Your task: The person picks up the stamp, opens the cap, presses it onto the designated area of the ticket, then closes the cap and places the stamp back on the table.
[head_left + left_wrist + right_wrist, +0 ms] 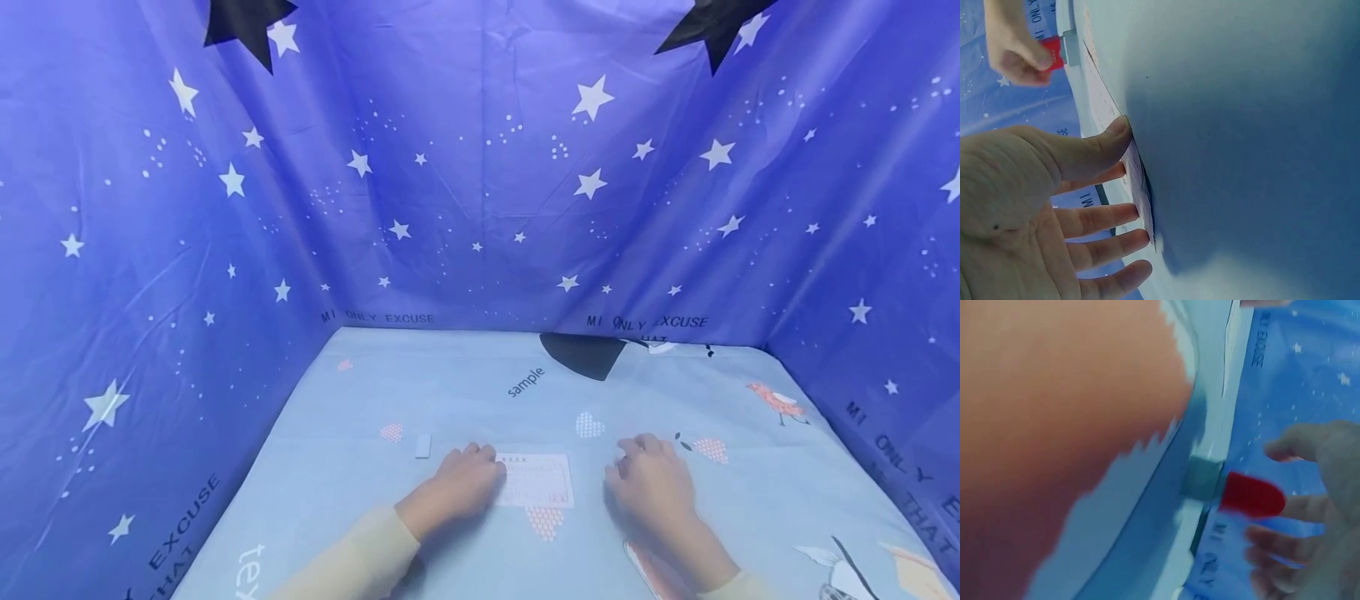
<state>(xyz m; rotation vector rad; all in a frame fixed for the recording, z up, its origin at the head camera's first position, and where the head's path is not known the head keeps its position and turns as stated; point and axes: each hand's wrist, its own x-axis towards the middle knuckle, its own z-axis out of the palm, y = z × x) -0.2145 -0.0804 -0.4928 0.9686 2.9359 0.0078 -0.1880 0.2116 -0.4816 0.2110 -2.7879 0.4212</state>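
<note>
A small white printed form [536,482] with ruled lines lies on the cloth, and it appears edge-on in the left wrist view. My left hand [467,479] rests at its left edge. There the thumb [1107,140] and several nearly straight fingertips touch the paper. My right hand [654,479] is to the right of the form. Below it in the right wrist view is a blurred red-handled stamp-like piece [1250,495] with a grey-green block as its base. The fingers spread around the red part, and a gap shows at the thumb. The head view hides this piece behind the hand.
A small pale rectangular block [423,447] lies left of my left hand. The table is covered by a light blue cloth [450,383] printed with hearts, birds and words. Purple-blue star-patterned curtains [480,167] enclose the back and both sides.
</note>
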